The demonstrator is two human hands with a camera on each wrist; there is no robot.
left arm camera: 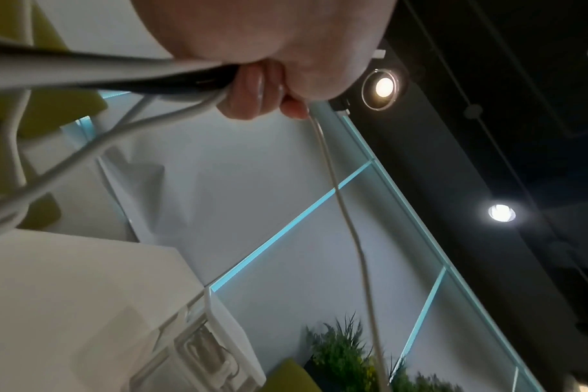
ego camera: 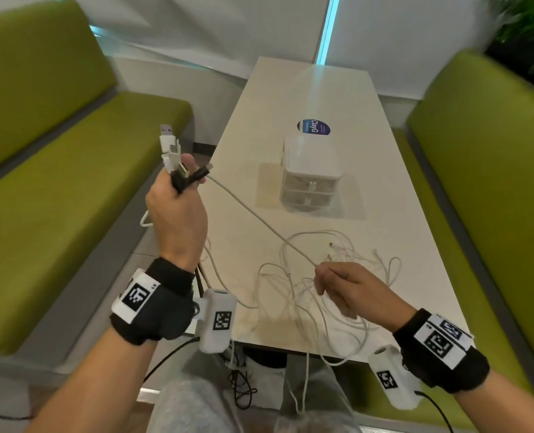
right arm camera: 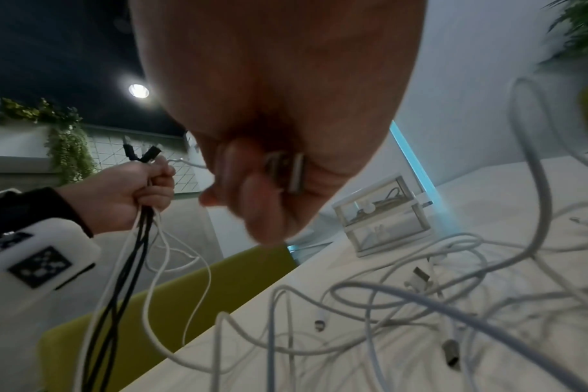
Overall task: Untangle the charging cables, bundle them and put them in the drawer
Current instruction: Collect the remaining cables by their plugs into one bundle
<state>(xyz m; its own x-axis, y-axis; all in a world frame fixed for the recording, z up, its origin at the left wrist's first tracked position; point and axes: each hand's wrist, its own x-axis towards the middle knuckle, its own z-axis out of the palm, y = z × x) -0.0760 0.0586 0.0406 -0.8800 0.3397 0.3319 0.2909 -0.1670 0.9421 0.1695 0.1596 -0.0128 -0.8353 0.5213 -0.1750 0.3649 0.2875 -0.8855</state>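
— Where are the cables right now?

— Split in two lots. The left hand [ego camera: 175, 210] is raised off the tabletop's [ego camera: 384, 195] left edge, fist clenched round a bunch of cable ends [ego camera: 178, 160] — white and black plugs stick up above the knuckles, and the black and white cords hang down below the wrist.

— And the right hand?

— The right hand [ego camera: 350, 289] sits low over the near end of the tabletop, thumb and fingers pinching one white cable [ego camera: 259, 220] that runs taut up to the left fist. Beneath and beside it lies a loose tangle of white cables [ego camera: 328, 276], some loops spilling over the near edge.

— The drawer?

— The small clear drawer unit [ego camera: 311, 170] stands mid-tabletop, beyond the tangle, both drawers closed. Green benches [ego camera: 72, 189] flank either side.
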